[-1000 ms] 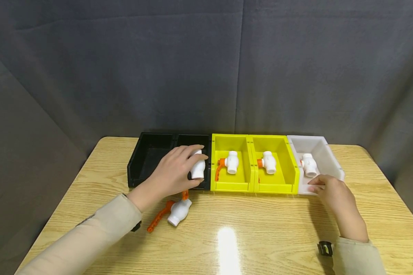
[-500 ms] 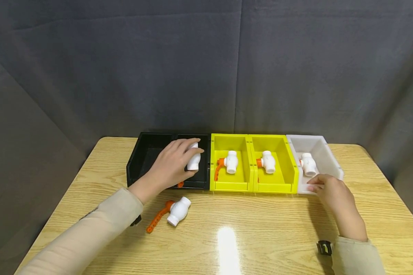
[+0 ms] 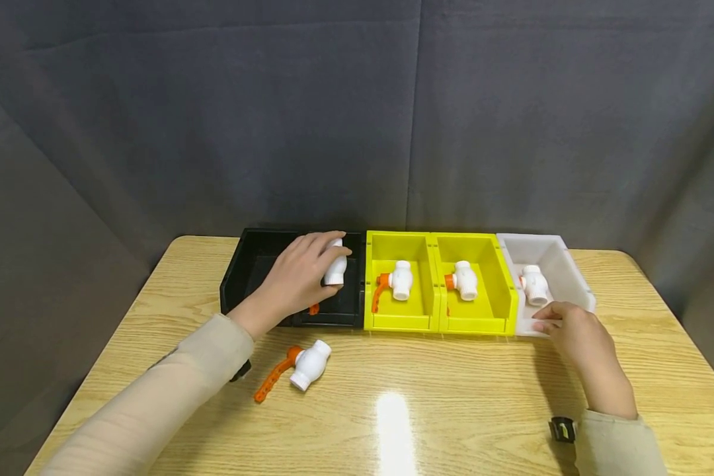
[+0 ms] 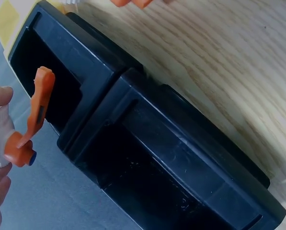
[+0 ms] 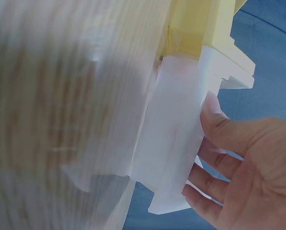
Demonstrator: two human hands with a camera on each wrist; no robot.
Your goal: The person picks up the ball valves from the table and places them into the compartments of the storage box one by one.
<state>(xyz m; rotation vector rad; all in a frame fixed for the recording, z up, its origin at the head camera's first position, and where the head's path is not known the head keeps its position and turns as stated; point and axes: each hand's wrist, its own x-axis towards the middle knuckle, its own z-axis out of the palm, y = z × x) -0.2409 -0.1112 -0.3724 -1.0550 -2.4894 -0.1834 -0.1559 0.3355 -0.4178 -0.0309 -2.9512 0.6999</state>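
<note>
My left hand [image 3: 294, 274] grips a white ball valve [image 3: 336, 270] by its body above the right-hand black bin [image 3: 352, 311]. The valve's orange lever handle [image 4: 40, 100] points away from the fingers in the left wrist view. At the far right, my right hand [image 3: 586, 344] holds the front lip of the white bin [image 3: 573, 277], thumb and fingers at the edge. Inside that bin lies another white valve [image 3: 534, 285]. On the table below my left wrist rests a white ball valve with an orange handle [image 3: 311, 365].
Two yellow bins [image 3: 404, 322] stand mid-row, each with a white valve [image 3: 401, 280] inside. A second black bin [image 3: 252, 264] makes up the left end. The wooden table [image 3: 452, 403] extends in front, and a grey curtain [image 3: 393, 119] hangs behind.
My left hand has moved slightly farther back with the valve, and its orange handle has passed from over the table to over the black bin. The right hand stays put.
</note>
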